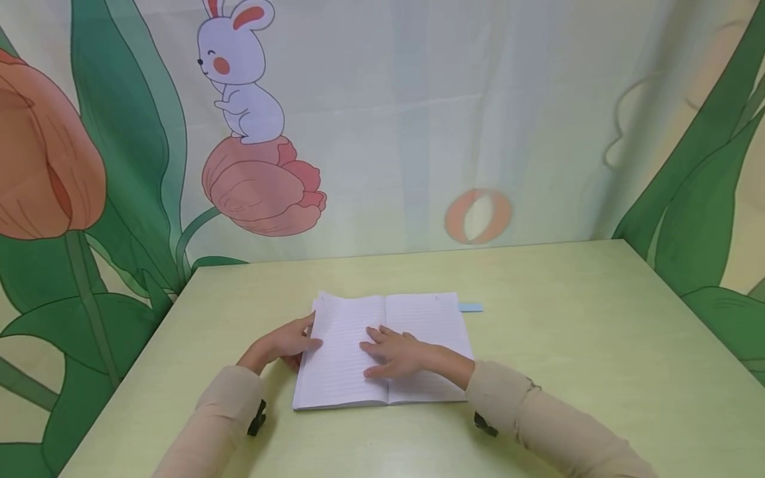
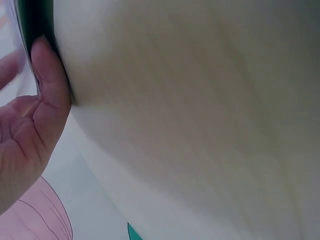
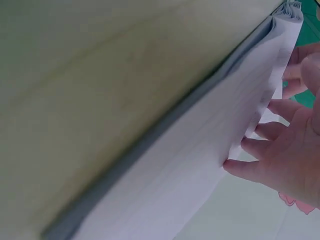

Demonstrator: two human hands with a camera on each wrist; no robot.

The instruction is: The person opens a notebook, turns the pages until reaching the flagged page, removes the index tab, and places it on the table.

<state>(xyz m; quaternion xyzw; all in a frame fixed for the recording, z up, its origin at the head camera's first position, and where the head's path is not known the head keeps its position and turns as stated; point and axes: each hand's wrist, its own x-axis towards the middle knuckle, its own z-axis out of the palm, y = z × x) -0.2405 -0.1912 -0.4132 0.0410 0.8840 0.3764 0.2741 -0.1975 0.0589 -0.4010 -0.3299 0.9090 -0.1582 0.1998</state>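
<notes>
An open notebook (image 1: 343,378) with white ruled pages lies on the table, its centre fold facing me. At its left edge my left hand (image 1: 294,338) grips the side, thumb on the page and fingers beneath. A dark green surface (image 2: 37,17) of the notebook shows beside those fingers in the left wrist view. My right hand (image 1: 399,353) lies across the fold with its fingers spread, tips reaching the left page. In the right wrist view, its fingertips rest on the white paper (image 3: 200,130).
A light blue tab (image 1: 471,307) sticks out past the notebook's upper right side. The pale yellow-green table (image 1: 568,318) extends around the notebook. Behind it hangs a curtain (image 1: 370,133) printed with a rabbit, tulips and large leaves.
</notes>
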